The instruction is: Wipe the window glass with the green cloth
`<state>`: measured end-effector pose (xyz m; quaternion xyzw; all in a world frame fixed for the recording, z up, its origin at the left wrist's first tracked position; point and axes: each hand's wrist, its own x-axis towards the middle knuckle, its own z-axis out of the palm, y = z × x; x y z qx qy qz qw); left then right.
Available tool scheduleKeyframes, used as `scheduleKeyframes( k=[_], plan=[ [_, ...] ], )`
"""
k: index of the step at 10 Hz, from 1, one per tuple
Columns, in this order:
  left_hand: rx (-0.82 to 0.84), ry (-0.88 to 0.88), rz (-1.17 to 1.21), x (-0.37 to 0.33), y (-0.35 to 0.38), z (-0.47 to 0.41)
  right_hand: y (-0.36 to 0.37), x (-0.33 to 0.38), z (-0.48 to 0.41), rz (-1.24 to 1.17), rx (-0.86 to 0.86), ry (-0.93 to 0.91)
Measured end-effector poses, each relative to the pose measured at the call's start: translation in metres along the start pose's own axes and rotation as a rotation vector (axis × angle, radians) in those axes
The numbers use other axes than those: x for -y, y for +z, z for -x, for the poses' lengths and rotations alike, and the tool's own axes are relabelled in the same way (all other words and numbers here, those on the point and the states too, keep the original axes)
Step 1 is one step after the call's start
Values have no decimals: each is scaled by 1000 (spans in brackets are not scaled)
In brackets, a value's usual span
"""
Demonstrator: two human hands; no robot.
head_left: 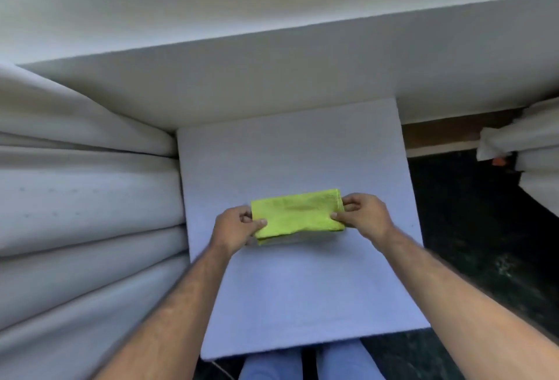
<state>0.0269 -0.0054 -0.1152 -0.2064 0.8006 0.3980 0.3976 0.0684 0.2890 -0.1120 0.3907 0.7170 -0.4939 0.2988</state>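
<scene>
The green cloth (298, 213) is lying folded into a narrow rectangle, its long axis running side to side across the pale table (302, 304), roughly midway between the far edge and the near edge and a little nearer the right edge than the left. Both hands are meeting it at its short ends — the left hand (234, 227) is pinching the left end between thumb and fingers, and the right hand (364, 213) is pinching the right end the same way, so the cloth is sitting stretched between the two grips rather than off to one side of either. Neither hand is clearly nearer; they are sharing it evenly. The left end is looking slightly lifted or curled at its lower corner, while the rest seems to be resting on the tabletop.

The table is a plain, matte, lavender-grey surface with nothing else on it. To the left, pale curtains (84, 198) are hanging in heavy folds against the table's left edge; beyond the far edge a white ledge (272, 77) is running across. No window glass is showing here, so the cloth probably needs lifting up and away — past that far edge — before any wiping can begin. A dark floor (472, 228) is lying to the right.
</scene>
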Motion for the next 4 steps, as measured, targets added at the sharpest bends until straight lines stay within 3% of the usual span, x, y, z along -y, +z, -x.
scheduleKeyframes(
  k=[2, 4],
  plan=[
    [-153, 126, -453, 28, 34, -21, 25, -22, -20, 391, -112, -59],
    [-275, 291, -683, -5, 16, -1, 20, 37, 0, 920, -204, -405]
  ],
)
